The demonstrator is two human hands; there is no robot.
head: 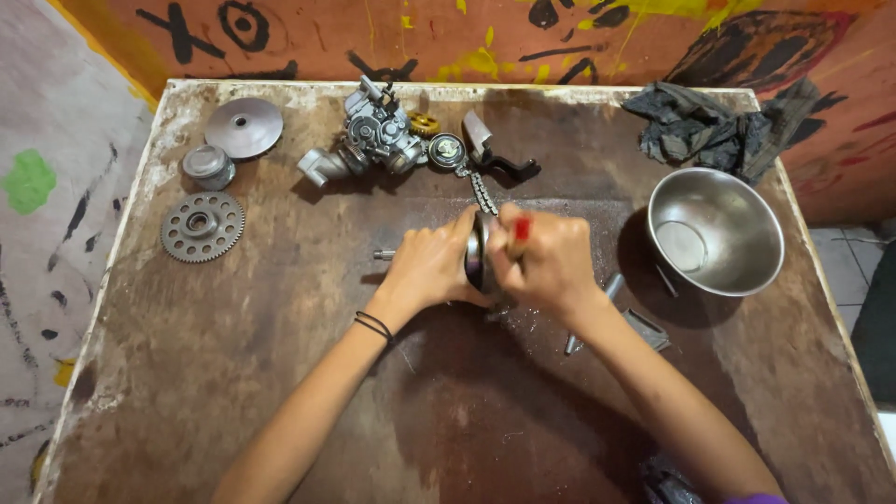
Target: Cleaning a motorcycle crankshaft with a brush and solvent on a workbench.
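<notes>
Nearest, the bare brown tabletop (pixel 280 401) lies open between the forearms. At mid-table the left hand (pixel 429 266) and right hand (pixel 551 257) press together, clamped around a round metal disc (pixel 477 250) held on edge; something red (pixel 522 228) shows in the right fist. A steel bowl (pixel 714 231) sits right, a toothed gear (pixel 202 226) left. Farther back lie a chain (pixel 483 191), a carburetor (pixel 373 135), a dark rag (pixel 719 126), then the painted orange wall (pixel 373 37).

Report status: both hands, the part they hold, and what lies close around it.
Left hand and right hand clamp round metal disc upright between them. Chain just behind, steel bowl to the right.
</notes>
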